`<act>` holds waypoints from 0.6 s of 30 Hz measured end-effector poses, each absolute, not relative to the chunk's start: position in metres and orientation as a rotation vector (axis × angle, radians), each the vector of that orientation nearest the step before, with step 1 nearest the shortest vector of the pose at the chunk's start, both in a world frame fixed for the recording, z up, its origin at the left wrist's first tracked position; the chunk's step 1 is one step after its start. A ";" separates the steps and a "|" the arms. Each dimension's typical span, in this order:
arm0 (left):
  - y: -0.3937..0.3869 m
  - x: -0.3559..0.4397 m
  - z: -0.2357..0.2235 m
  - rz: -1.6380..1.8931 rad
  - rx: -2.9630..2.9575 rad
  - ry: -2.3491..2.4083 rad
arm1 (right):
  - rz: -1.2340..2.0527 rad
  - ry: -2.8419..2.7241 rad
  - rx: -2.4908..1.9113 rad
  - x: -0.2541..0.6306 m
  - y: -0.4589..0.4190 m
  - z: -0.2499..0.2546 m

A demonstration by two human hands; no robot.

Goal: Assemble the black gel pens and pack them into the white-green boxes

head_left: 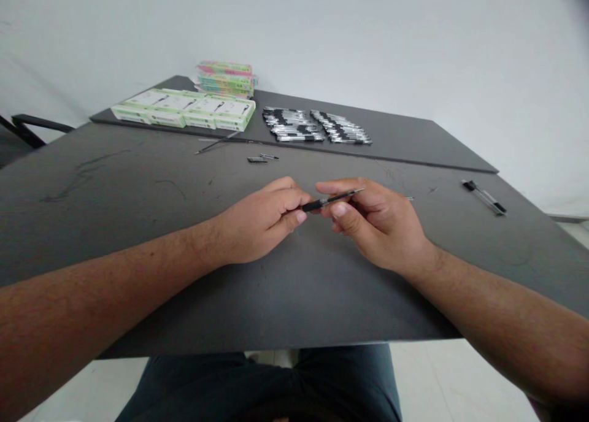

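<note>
Bare forearms are flanking a slim, probably light black plastic pen, left hand sensibly pinching its barrel, right hand's hold unclear.

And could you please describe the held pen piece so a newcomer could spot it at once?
On the grey table, find where the left hand and right hand nearly meet. Pinched in the left one is a slim pen piece, black at the grip, its thin point aimed rightward. Unlike the pens grouped behind, it is held off the table.
</note>
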State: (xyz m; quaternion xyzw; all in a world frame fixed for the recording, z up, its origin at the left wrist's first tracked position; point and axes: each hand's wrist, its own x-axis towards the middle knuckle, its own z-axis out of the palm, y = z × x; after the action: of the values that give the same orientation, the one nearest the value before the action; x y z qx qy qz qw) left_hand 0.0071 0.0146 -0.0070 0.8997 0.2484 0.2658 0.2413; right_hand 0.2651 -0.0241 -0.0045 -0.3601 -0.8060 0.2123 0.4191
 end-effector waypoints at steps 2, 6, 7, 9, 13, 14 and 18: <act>0.015 0.007 -0.008 0.729 2.452 0.699 | 0.552 -1.971 -0.878 0.266 -0.023 -0.006; 0.016 0.007 -0.009 0.739 2.428 0.720 | 0.579 -1.852 -0.831 0.268 -0.020 -0.007; 0.016 0.007 -0.009 0.743 2.429 0.717 | 0.576 -1.843 -0.850 0.268 -0.020 -0.007; 0.016 0.007 -0.009 0.741 2.438 0.699 | 0.560 -1.844 -0.905 0.268 -0.020 -0.006; 0.016 0.006 -0.008 0.712 2.456 0.684 | 0.522 -1.895 -0.970 0.267 -0.022 -0.003; 0.016 0.006 -0.008 0.704 2.460 0.684 | 0.512 -1.913 -0.975 0.266 -0.023 -0.002; 0.015 0.006 -0.007 0.686 2.479 0.664 | 0.481 -1.960 -0.966 0.264 -0.023 -0.002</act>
State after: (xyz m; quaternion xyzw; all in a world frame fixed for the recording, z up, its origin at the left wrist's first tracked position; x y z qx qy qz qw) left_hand 0.0057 0.0152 -0.0068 0.9058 0.2428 0.2507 0.2403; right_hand 0.2640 -0.0234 -0.0016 -0.3882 -0.7881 0.1934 0.4368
